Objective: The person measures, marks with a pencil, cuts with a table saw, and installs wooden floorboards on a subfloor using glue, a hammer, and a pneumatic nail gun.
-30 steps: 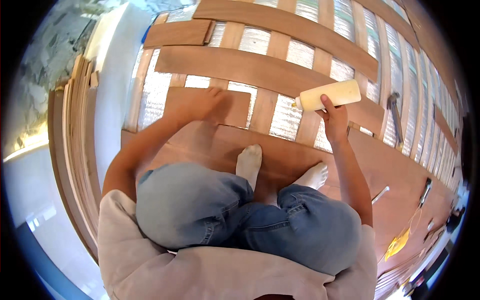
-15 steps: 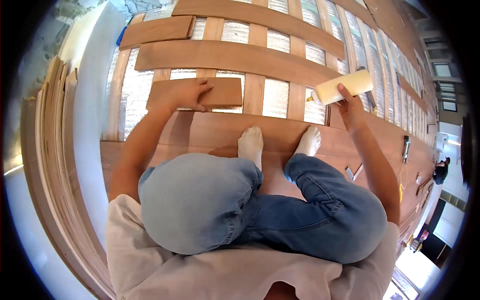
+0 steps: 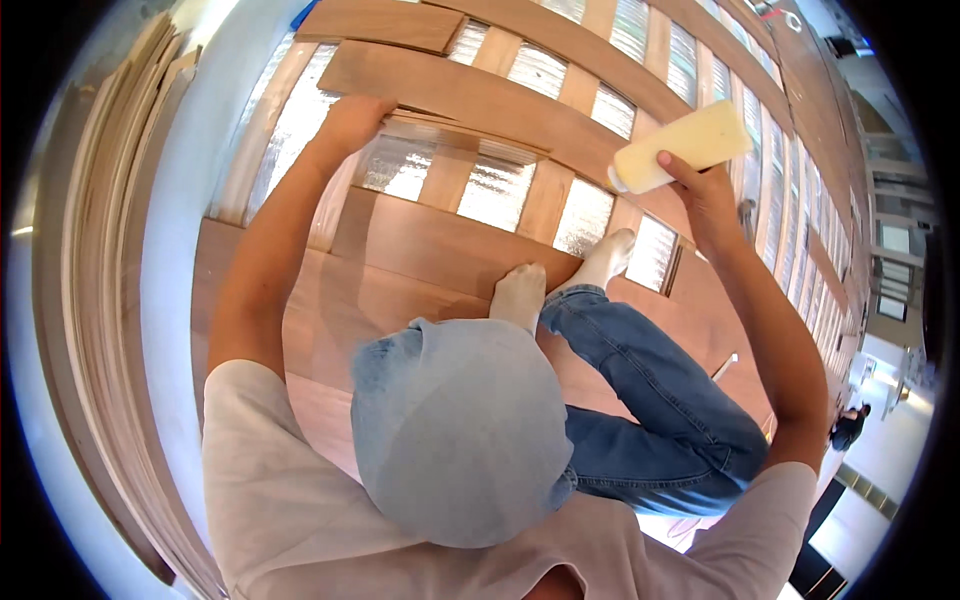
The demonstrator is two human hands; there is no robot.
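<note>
My left hand [image 3: 352,128] is closed on the left end of a short wooden floorboard [image 3: 470,138]. That board is tipped up on its long side, so mostly its thin edge shows, close beside a long loose plank [image 3: 470,88]. In my right hand [image 3: 705,200] is a cream-coloured squeeze bottle [image 3: 690,145], held aslant above the battens. Its narrower end points down and left; its tip is hard to make out. Below the tipped board, silvery foil [image 3: 497,190] shows between wooden battens [image 3: 447,178], up to the edge of the laid floor [image 3: 400,285].
My feet [image 3: 520,297] rest at the edge of the laid boards. A stack of long planks [image 3: 95,300] stands along the left by a pale wall. More loose planks [image 3: 385,25] lie across the battens farther off. Beyond, a person [image 3: 849,428] is at the far right.
The short floorboard lay flat under my left hand; now it is tipped on edge and farther forward. The bottle is a little higher. The view and my legs have shifted.
</note>
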